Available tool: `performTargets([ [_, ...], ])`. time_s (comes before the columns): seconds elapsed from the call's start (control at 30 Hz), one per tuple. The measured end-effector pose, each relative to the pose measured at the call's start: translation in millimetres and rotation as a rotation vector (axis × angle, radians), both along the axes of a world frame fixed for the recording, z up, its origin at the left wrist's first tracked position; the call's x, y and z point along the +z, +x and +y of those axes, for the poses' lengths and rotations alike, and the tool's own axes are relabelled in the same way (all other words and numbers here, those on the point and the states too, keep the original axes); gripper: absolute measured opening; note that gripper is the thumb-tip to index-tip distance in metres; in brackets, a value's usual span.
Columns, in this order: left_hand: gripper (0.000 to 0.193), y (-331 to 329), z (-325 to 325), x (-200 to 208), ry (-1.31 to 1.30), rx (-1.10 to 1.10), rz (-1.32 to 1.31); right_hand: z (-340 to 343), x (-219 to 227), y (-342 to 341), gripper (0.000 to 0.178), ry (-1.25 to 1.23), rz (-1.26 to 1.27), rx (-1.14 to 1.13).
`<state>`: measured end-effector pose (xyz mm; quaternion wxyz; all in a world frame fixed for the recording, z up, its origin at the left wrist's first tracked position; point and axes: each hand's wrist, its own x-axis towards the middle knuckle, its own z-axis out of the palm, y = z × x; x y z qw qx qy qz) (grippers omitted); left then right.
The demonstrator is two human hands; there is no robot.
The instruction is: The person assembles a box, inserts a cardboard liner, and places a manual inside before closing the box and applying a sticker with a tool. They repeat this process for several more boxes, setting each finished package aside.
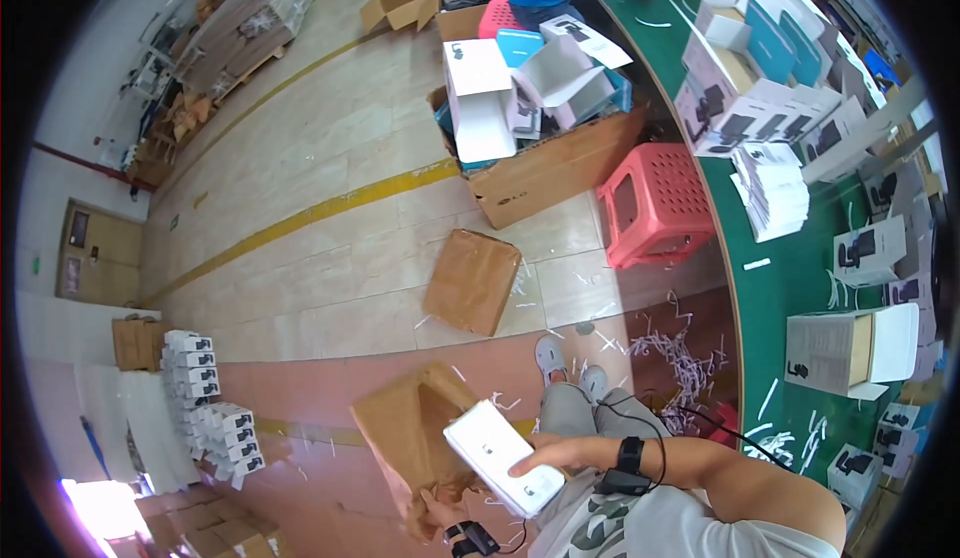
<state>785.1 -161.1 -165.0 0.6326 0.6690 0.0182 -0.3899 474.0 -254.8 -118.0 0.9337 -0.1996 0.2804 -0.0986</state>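
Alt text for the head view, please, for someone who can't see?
A person's right hand holds a flat white rectangular pack beside an open brown cardboard box, the left hand at the box's edge. White printed cartons line the green workbench at right.

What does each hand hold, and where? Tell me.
The right hand holds the white bundle by its right edge. Left hand at the open carton, grip unclear.

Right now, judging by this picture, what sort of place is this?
Probably a packing workshop: a long green worktop bears printed white cardboard boxes, a big brown cardboard carton overflows with more, and a yellow line crosses the pale tiled floor.
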Motion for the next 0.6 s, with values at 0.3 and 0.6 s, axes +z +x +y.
performTargets([
  [0.3,0.040,-217,-166,144,-0.230,-1.012,-0.532,-43,56,-173,0.089,-0.216,0.034,-0.683],
  [0.6,0.019,-460,-258,218,-1.203,-2.091,-1.071,13,92,-321,0.092,-0.227,0.102,-1.099],
])
